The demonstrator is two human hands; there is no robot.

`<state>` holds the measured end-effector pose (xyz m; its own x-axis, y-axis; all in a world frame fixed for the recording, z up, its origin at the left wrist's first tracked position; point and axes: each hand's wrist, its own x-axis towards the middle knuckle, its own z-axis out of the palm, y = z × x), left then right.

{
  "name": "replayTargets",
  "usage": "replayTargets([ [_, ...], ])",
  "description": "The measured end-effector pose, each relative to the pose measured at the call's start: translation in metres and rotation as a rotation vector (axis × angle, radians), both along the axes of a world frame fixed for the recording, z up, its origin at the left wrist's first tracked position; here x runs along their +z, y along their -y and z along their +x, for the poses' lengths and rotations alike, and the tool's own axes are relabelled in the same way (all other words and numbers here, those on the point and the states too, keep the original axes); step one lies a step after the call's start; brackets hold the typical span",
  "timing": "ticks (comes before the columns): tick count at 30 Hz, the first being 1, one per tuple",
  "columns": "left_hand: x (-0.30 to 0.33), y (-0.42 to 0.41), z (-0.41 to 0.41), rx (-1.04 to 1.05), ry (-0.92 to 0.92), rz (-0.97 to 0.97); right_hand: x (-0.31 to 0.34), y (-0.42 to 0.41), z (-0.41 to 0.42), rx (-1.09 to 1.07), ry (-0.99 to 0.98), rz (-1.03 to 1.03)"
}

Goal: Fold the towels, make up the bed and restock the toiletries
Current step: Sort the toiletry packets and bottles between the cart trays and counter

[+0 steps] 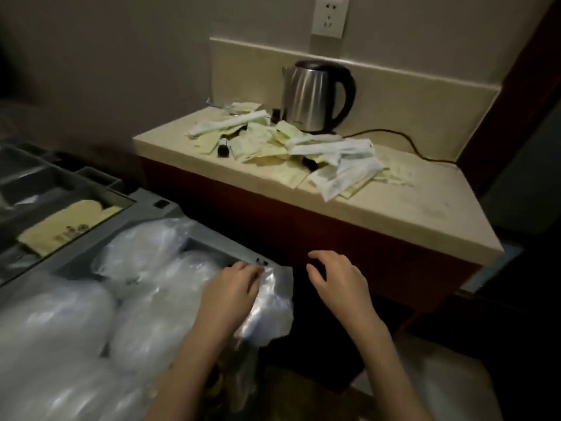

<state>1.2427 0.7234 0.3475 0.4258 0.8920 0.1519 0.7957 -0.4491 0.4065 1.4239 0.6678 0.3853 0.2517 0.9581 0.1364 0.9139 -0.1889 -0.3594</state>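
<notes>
Our left hand [232, 294] sits nearest, fingers [246, 270] curled into a clear plastic bag [267, 305] at the cart [194, 235] edge; our right hand [337, 284] hovers just beside it, fingers loosely spread, holding nothing. We count two hands, several bagged bundles [145, 323] on the cart's left, one kettle [315, 95]. Toiletries [288, 147] lie heaped on the tabletop [409, 208], ahead and rightward of both hands, long packets running roughly left to right. We judge the right hand nearer.
</notes>
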Motion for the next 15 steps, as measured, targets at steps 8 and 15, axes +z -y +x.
replayTargets([
  [8,0.074,-0.092,0.145,-0.161,0.100,0.082,0.050,-0.051,0.102,-0.027,-0.035,0.143],
  [15,0.107,-0.141,0.231,-0.106,0.117,0.198,0.067,-0.119,0.198,0.064,-0.038,0.132],
])
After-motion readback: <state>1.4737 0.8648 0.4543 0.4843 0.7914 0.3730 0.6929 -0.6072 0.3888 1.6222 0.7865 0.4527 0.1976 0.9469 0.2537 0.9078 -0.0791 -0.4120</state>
